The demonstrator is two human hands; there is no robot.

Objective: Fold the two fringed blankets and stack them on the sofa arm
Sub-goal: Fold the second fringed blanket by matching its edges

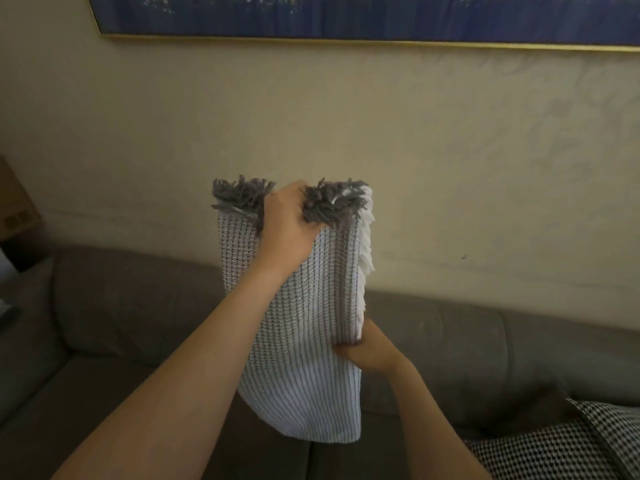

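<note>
A grey-and-white striped knit blanket (pixel 311 358) with grey fringe on top and white fringe down its right edge hangs folded in the air above the sofa. My left hand (pixel 289 226) grips its top edge amid the grey tassels. Lower down, my right hand (pixel 369 351) pinches the blanket's right edge about halfway along. The blanket's lower end hangs free over the seat. A second, black-and-white houndstooth fabric (pixel 568 445) lies on the sofa at the lower right; no fringe shows on it.
A grey-brown sofa (pixel 138 306) runs across the frame below a beige wall. A gold-framed blue picture (pixel 346 15) hangs above. A cardboard box (pixel 15 209) stands at the far left beyond the sofa.
</note>
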